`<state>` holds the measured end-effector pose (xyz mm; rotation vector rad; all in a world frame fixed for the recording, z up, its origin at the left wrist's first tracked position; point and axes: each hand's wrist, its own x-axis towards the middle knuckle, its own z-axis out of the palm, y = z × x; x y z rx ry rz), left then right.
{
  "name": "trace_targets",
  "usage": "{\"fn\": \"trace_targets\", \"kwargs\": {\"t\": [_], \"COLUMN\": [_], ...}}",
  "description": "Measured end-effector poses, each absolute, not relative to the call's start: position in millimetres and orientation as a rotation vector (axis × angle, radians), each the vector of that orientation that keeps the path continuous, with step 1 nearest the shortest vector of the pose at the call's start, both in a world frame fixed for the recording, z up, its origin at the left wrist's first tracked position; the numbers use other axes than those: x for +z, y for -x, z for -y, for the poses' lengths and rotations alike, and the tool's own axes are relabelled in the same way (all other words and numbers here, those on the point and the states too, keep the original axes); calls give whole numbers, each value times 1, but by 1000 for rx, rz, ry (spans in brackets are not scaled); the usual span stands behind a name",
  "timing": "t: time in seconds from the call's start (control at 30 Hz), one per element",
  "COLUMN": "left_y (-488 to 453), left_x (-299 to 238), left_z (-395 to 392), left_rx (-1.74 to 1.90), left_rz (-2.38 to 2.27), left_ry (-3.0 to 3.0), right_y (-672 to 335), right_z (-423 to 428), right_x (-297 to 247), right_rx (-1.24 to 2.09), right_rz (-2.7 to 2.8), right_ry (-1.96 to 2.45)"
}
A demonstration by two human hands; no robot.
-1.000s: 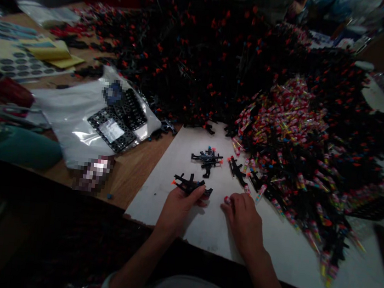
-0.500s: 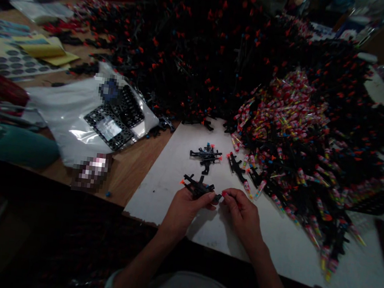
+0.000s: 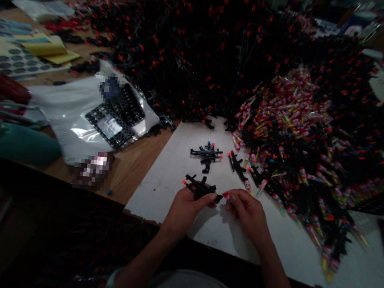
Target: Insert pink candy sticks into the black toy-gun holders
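my left hand [image 3: 187, 208] is closed round a black toy gun [image 3: 201, 188], thumb pressed over its rear part; the toy is slim and angular, dark all along its body, with stubby parts jutting out and a bright orange tip [image 3: 184, 182] at the end away from my right hand [image 3: 247, 211]; it slants gently down toward that hand, over the white part of the bench [image 3: 154, 195]; my right hand pinches a small red piece [image 3: 226, 195], mostly hidden by the fingers, just beside the toy's rear end; i cannot tell whether the two touch; beyond my left hand lies a little cluster of black guns [image 3: 207, 154] with orange and blue bits; past my right hand are another black gun [image 3: 237, 166] and a pile of bright wrapped tubes [image 3: 290, 104]; off to the left of my left hand rests a plastic bag [image 3: 65, 115]
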<state>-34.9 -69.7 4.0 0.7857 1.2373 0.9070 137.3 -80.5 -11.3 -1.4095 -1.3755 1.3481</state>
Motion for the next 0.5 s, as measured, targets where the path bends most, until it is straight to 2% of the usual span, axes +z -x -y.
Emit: {"fn": "trace_targets", "kwargs": {"t": [0.5], "left_y": [28], "left_x": [-4], "left_z": [76], "left_rx": [1043], "left_rz": [-1177], "left_ry": [-645], "right_y": [-136], "right_z": [77], "right_x": [-8], "right_rx": [1360], "right_rz": [1549], "right_ry": [1402]}}
